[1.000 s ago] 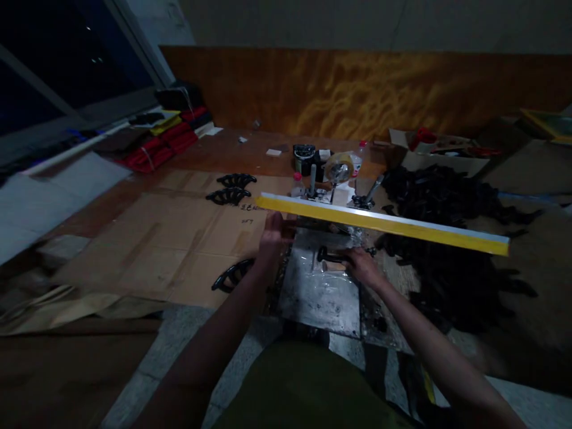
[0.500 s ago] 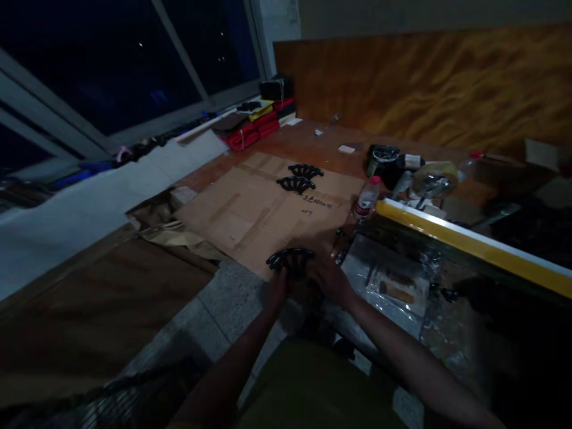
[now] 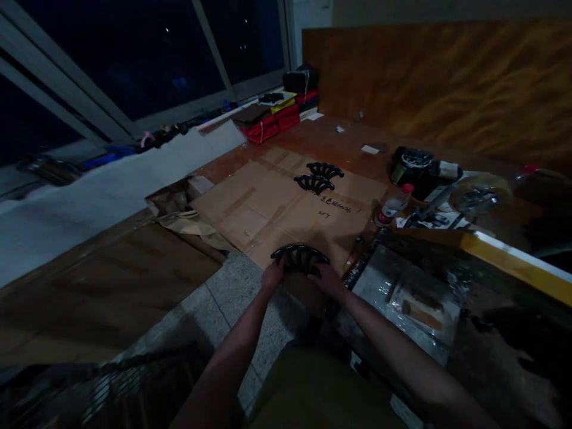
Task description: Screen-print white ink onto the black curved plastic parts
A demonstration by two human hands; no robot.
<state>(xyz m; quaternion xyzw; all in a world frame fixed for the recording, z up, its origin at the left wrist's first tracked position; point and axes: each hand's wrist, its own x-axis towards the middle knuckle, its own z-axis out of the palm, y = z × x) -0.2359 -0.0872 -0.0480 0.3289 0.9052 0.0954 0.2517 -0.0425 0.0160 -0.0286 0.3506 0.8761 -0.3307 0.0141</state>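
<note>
A black curved comb-like plastic piece [image 3: 300, 257] lies at the near edge of a flattened cardboard sheet [image 3: 277, 208]. My left hand [image 3: 272, 277] grips its left end and my right hand [image 3: 328, 279] grips its right end. Two more black curved pieces [image 3: 318, 177] lie farther back on the same cardboard. To the right sits a metal plate [image 3: 404, 292] covered with clear plastic, under a raised frame with a yellow edge [image 3: 518, 262].
A small bottle with a red cap [image 3: 393, 208], a dark tin [image 3: 409, 162] and a tape roll [image 3: 480, 193] stand behind the frame. Red and yellow stacked packs [image 3: 272, 122] lie by the dark window. Crumpled brown paper [image 3: 187, 223] sits left of the cardboard.
My left hand let go of the yellow-edged frame and my right hand left the metal plate. Both moved left and closed on the black curved piece. The view swung left.
</note>
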